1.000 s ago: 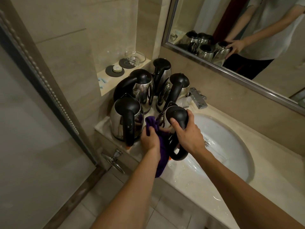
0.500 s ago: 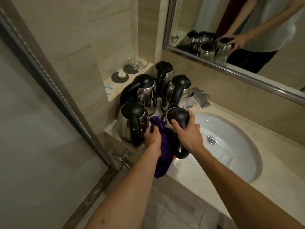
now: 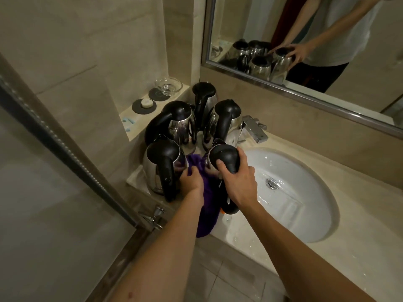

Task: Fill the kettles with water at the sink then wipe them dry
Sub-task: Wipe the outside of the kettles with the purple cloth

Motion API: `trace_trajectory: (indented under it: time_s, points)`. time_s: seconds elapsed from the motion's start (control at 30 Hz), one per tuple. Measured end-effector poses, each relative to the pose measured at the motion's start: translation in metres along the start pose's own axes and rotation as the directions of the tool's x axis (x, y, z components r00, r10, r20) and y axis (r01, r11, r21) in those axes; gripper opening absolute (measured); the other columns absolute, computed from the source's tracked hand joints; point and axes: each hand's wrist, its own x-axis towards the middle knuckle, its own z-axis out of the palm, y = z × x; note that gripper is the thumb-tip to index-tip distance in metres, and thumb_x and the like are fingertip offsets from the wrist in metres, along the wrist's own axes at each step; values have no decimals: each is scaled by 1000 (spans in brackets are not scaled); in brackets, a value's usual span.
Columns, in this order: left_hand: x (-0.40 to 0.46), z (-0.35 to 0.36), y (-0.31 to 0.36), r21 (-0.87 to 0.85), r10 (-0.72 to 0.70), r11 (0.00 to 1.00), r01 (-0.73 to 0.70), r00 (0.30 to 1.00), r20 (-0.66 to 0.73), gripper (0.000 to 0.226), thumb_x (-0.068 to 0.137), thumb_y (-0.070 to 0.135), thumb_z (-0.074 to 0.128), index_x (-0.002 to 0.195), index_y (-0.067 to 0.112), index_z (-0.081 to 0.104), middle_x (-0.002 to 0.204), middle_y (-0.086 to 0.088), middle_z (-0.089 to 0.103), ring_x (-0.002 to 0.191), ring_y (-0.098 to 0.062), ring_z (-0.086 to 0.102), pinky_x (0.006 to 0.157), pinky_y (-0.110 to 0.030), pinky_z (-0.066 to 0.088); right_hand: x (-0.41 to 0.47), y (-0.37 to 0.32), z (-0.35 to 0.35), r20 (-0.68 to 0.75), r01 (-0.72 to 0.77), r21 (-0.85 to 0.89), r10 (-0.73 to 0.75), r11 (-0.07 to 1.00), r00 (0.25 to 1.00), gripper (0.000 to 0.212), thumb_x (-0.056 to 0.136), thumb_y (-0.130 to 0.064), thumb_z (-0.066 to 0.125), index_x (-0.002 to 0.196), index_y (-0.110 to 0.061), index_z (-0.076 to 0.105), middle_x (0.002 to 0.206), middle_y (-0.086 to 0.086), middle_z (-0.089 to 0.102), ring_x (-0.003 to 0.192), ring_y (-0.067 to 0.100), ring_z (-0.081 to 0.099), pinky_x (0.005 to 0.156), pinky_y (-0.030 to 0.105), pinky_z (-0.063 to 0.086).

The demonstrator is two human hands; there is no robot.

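With the right hand (image 3: 238, 184) gripping the near kettle (image 3: 222, 159) by its lid and handle, the left hand (image 3: 192, 182), clutching the purple cloth (image 3: 207, 192), should rub firmly around its wet steel side.

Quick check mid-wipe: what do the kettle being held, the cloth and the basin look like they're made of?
Kettle: lid and handle look like matte black plastic; the body, mostly hidden, seems polished steel like its mirror-bright neighbours. Cloth: purple, fuzzy pile, probably microfibre, hanging limp. Basin: glossy white, likely glazed ceramic, wet with highlights.
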Motion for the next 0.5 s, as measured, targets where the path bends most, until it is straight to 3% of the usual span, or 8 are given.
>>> trace_trajectory:
  time_s: [0.07,0.17,0.3,0.4,0.5]
  points:
    - [4,1,-14,-58,-77,995,76,997,-8,36,104,34,46,137,26,57,133,-11,61,119,-33,60,105,-55,48,0,1,1,-15,9,2,-9,1000,1000,77,90,-69,58,155,-52,20,139,13,45,121,37,56,101,44,44]
    - [-2,1,-9,-85,-98,992,95,995,-33,34,103,31,48,134,24,59,127,-9,64,114,-32,63,103,-52,50,0,1,1,-13,3,-2,-3,1000,1000,76,90,-69,58,154,-52,21,136,12,46,117,36,58,99,44,45]
    - [-20,0,22,8,48,999,-48,997,-59,15,103,34,48,103,38,63,100,3,62,99,-24,60,102,-47,50,-3,-5,4,-21,-9,-11,8,1000,1000,76,91,-69,56,154,-49,19,135,13,44,114,39,59,98,45,46]
    - [-23,1,27,124,130,985,-123,990,-49,26,104,41,46,122,37,64,98,7,58,101,-23,58,105,-48,46,-6,-9,10,-31,-18,-11,18,1000,999,77,92,-69,54,155,-47,16,136,14,43,113,40,59,95,44,46]
    - [-10,-2,11,84,67,995,-60,995,-76,34,104,41,45,134,33,59,124,-4,63,114,-31,60,105,-51,47,-5,-10,13,-42,-29,-19,28,999,999,76,92,-69,53,155,-48,16,137,13,42,113,39,59,92,43,46]
